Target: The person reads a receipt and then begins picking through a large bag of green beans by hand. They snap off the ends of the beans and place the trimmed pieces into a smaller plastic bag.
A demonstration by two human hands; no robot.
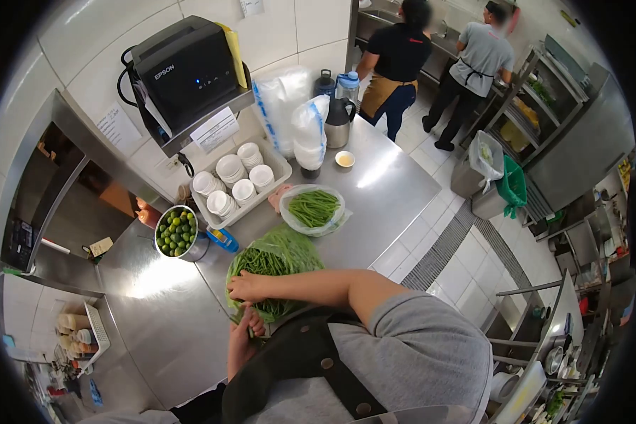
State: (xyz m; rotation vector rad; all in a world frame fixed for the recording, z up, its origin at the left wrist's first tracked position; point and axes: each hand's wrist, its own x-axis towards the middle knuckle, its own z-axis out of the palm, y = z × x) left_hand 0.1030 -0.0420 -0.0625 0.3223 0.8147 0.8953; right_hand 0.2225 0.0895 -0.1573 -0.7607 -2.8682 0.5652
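A large clear plastic bag of green beans (279, 254) lies on the steel counter close to the person's apron. My right hand (249, 286) reaches across from the right and rests on the beans at the bag's left edge, fingers bent together; what they hold is too small to make out. Just below it, my left hand (249, 325) is closed around a few green beans that stick out of the fingers. Behind the bag stands a round bowl lined with plastic (314, 208), with more green beans in it, lying roughly side by side.
A metal pot of green citrus (177, 232) and a blue device (222, 239) stand left. Further back are a crate of white cups (283, 169), a printer (191, 78), bagged cups (309, 134), a flask (338, 127) and a small bowl (345, 160). Two people (396, 63) stand beyond.
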